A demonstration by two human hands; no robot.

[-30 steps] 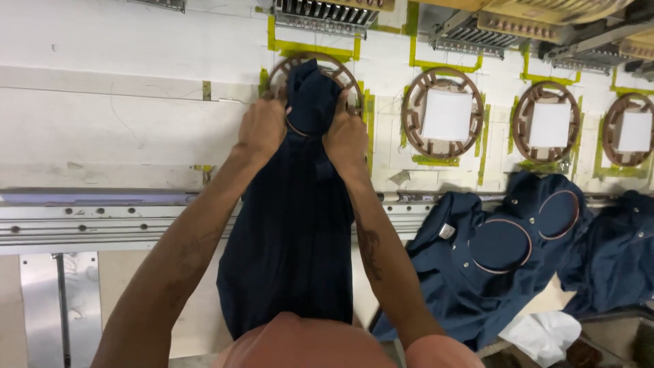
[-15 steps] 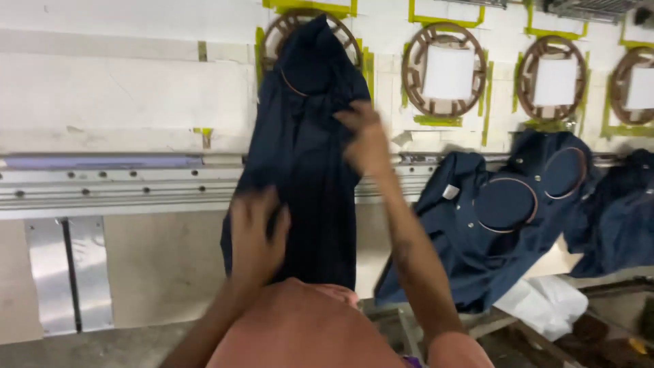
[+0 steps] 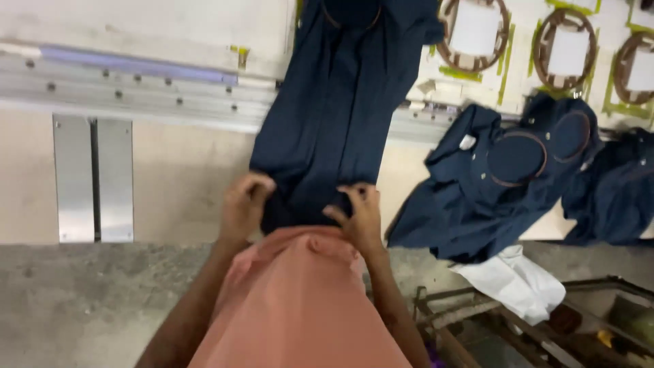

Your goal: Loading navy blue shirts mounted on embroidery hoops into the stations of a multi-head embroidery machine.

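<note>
A dark navy garment (image 3: 340,102) lies stretched along the pale work table, its far end over a round hoop frame at the top edge. My left hand (image 3: 244,204) grips the garment's near hem on its left side. At the right side of the same hem my right hand (image 3: 357,215) pinches the cloth. Both hands sit close to my body, just above my salmon-coloured shirt (image 3: 300,300).
A metal rail (image 3: 136,88) crosses the table. Round hoop frames (image 3: 475,34) with white cloth line the far right. More navy garments with hoops (image 3: 507,177) lie to the right, a white cloth (image 3: 514,283) below them. A metal rack (image 3: 545,327) stands lower right.
Both hands came down from the garment's far end at the hoop to its near hem. The view tilted down towards my body.
</note>
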